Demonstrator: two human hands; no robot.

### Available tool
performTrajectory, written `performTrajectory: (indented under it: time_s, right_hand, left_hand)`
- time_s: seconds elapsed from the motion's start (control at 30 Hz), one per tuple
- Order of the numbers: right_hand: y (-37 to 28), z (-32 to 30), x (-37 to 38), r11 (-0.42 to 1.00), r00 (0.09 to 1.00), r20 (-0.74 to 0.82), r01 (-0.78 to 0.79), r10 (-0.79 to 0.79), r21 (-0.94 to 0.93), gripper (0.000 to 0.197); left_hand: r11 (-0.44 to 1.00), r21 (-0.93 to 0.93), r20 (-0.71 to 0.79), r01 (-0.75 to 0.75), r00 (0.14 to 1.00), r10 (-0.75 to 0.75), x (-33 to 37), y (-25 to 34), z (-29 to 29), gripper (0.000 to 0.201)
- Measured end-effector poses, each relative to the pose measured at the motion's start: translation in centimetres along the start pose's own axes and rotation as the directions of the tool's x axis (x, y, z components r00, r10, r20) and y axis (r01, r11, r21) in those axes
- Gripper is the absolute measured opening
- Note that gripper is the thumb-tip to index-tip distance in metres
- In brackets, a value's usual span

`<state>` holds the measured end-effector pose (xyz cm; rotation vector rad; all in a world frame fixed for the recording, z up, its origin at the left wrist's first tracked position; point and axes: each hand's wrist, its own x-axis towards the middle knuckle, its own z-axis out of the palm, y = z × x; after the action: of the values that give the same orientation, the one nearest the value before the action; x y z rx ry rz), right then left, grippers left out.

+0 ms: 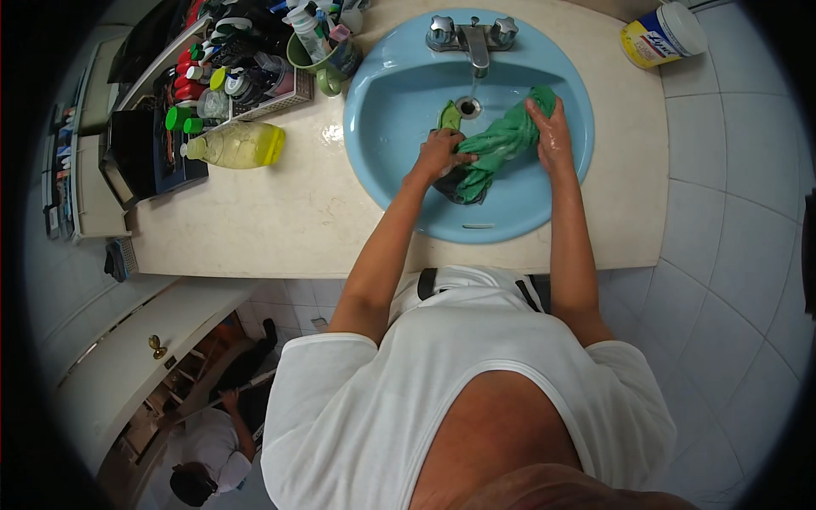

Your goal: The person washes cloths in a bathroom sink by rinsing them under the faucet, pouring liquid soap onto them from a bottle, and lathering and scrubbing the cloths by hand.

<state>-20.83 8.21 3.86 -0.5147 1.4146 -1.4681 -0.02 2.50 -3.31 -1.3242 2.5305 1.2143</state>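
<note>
A wet green cloth (503, 140) is stretched and bunched between my hands inside the blue oval sink (374, 144). My left hand (442, 156) is closed on its left end, just above the basin's floor. My right hand (551, 134) grips the upper right end, fingers wrapped round it, with wet skin or suds showing. A dark piece of fabric (459, 185) hangs below my left hand; whether it belongs to the green cloth I cannot tell. Beyond that hand lies a lighter green piece (450, 116), beside the drain (467, 107). A thin stream of water falls from the faucet (478, 55).
A bottle of yellow liquid (242, 145) lies on the cream counter (297, 221) at left. Behind it are a basket (280, 100) of bottles and a green mug (327, 72). A white, blue and yellow tub (667, 36) stands far right. Another person (204, 450) is beyond the door (127, 357).
</note>
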Motion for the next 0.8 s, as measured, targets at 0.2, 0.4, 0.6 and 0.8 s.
performTrajectory:
  time_s: [0.2, 0.4, 0.6, 0.8]
  right_hand:
    - [3.5, -1.3, -1.7, 0.432, 0.901, 0.318, 0.171, 0.296, -0.886, 0.07]
    - [3.6, 3.2, -4.3, 0.994, 0.992, 0.121, -0.018, 0.031, -0.104, 0.048]
    - [6.9, 7.2, -4.3, 0.683, 0.849, 0.009, 0.432, -0.529, -0.589, 0.021]
    - [9.8, 2.0, -0.9, 0.785, 0.877, -0.275, 0.165, -0.393, -0.597, 0.024]
  left_hand:
    - [0.236, -0.967, 0.076, 0.091, 0.994, -0.073, -0.5, 3.6, -4.1, 0.034]
    - [-0.385, -0.923, 0.125, -0.015, 0.933, -0.337, 2.5, -0.2, 1.8, 0.034]
    - [-0.536, -0.843, -0.146, -0.052, 0.98, 0.135, 4.1, 1.4, 7.2, 0.028]
    - [-0.19, -0.981, 0.04, -0.035, 0.924, -0.38, 4.7, 5.0, 7.3, 0.018]
